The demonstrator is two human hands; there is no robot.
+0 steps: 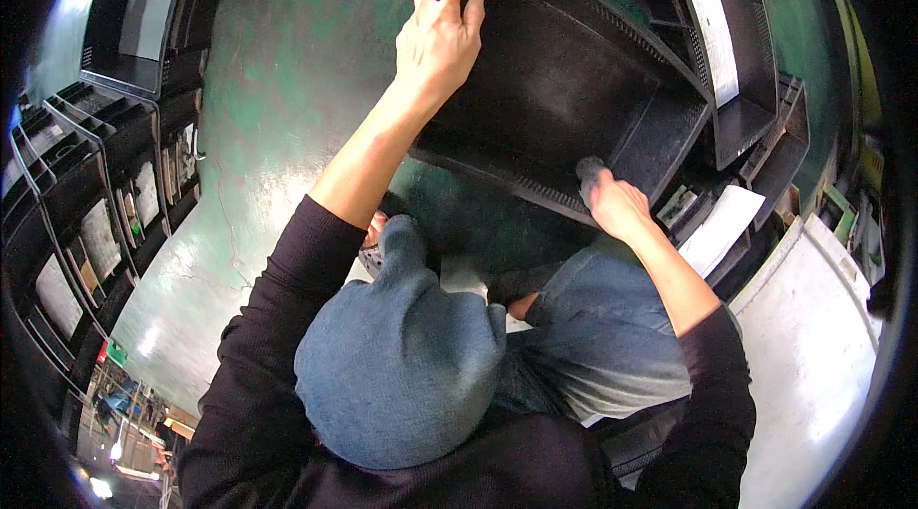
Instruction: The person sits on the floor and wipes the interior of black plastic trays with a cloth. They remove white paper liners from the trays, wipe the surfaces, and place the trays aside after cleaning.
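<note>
A large black plastic crate (545, 69) is tilted in front of me, its hollow inside facing up toward me and no contents visible in it. My left hand (442, 39) grips the crate's left rim near its far corner, with one finger pointing along the edge. Over the crate's near rim, toward the right, my right hand (620, 206) is closed on a small dark grey wad (591, 180), which looks like a cloth. The wad touches or lies close to the inner wall by that rim; exactly which is hard to tell.
Black crates stand stacked at the left (120, 194), with papers inside. More black crates (736, 60) stand at the right, one with a white sheet (710, 26). A white panel (813, 346) lies at lower right. The floor (277, 60) is green and worn. My bent knees are below the crate.
</note>
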